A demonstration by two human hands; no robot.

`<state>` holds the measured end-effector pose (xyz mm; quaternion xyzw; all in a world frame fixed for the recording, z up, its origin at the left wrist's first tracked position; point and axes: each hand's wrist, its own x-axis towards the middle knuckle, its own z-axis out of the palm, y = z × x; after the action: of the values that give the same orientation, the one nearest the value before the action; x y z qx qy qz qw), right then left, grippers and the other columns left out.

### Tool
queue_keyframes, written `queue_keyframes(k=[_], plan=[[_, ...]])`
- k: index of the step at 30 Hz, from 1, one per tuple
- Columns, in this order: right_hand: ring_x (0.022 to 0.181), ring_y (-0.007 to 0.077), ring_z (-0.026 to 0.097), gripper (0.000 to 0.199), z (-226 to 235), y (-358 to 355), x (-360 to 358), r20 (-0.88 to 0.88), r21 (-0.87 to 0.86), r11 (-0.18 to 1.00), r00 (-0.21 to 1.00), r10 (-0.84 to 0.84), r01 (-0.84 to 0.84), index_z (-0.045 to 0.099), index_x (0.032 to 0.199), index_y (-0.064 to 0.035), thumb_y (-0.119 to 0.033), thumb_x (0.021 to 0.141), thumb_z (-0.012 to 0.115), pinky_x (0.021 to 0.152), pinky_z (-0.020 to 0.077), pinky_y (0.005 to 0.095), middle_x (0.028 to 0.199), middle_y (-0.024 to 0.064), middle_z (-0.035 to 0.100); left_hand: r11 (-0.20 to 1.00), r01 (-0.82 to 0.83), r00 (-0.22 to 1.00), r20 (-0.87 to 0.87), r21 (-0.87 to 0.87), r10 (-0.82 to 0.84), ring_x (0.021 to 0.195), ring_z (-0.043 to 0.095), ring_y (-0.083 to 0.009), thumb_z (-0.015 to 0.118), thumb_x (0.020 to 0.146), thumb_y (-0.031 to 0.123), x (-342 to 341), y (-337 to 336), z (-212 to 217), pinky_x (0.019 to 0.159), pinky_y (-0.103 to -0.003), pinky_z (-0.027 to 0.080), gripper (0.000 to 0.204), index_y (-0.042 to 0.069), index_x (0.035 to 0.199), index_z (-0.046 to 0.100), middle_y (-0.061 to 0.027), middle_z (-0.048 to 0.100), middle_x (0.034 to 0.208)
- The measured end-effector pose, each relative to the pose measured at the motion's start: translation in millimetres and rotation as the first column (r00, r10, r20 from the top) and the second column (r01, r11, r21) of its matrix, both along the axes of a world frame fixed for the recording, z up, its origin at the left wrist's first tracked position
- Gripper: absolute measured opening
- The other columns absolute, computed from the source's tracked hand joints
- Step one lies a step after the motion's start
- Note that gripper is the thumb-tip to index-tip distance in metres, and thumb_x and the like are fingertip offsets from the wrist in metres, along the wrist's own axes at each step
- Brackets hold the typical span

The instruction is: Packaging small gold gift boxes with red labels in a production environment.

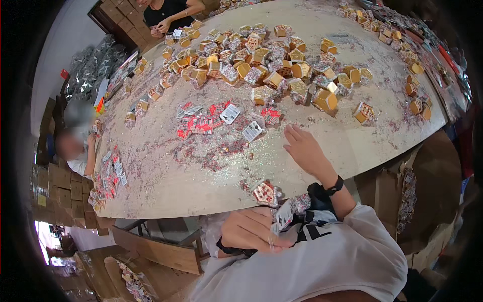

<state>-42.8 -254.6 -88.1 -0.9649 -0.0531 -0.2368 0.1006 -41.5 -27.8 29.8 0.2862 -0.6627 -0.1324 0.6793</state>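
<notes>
Table: a pale wooden top (382,138) with a curved edge, strewn with glitter; it spreads ahead of the left-hand grip, which sits at its near edge.
Cartons: brown boxes (63,191) stacked well to the left of the grip, beyond the table.
Co-workers: one person in black (171,11) at the far edge, ahead and left of the grip; another in a light top (78,165) well to its left.
Ornament heap: gold-and-white house shapes (259,55) with glittering roofs, piled well ahead of the grip.
Card spread: red and white cards (200,125) lying ahead of the grip and slightly left, between it and the heap.
Right hand (307,151): ahead and right of the grip, fingers extended and loosely parted over the table, near the loose cards; contact with the surface cannot be told.
Left hand (253,229): the grip itself, fingers bent and closed on a white card.
Single ornament: a house with a red-patterned face (264,193), just ahead of the grip at the table edge.
White card (284,217): at the fingers, projecting from the grip's right side.
</notes>
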Motion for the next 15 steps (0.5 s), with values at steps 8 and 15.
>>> queue_keyframes(k=[8, 15], plan=[[0.114, 0.0284, 0.048, 0.039, 0, -2, -53, -0.226, 0.083, 0.994, 0.971, 0.083, -0.066, 0.053, 0.113, 0.0013, -0.019, 0.081, 0.06, 0.093, 0.0398, 0.0394, 0.118, 0.0121, 0.053, 0.939, -0.148, 0.966, -0.159, 0.31, 0.205, 0.067, 0.06, -0.0192, 0.076, 0.066, 0.012, 6, -2, -38, 0.058, -0.029, 0.04, 0.025, 0.0, 0.087, 0.069, -0.0137, 0.07, 0.09], [0.116, 0.0255, 0.044, 0.055, 1, -10, -116, -0.297, 0.069, 0.996, 0.952, 0.067, -0.048, 0.048, 0.125, -0.0045, -0.028, 0.078, 0.064, 0.093, 0.0384, 0.0402, 0.118, 0.0085, 0.05, 0.873, -0.19, 0.876, -0.324, 0.449, 0.358, 0.08, 0.064, -0.0207, 0.074, 0.07, 0.011, 6, -22, -55, 0.07, -0.03, 0.044, 0.027, 0.002, 0.095, 0.069, -0.0139, 0.068, 0.1]])
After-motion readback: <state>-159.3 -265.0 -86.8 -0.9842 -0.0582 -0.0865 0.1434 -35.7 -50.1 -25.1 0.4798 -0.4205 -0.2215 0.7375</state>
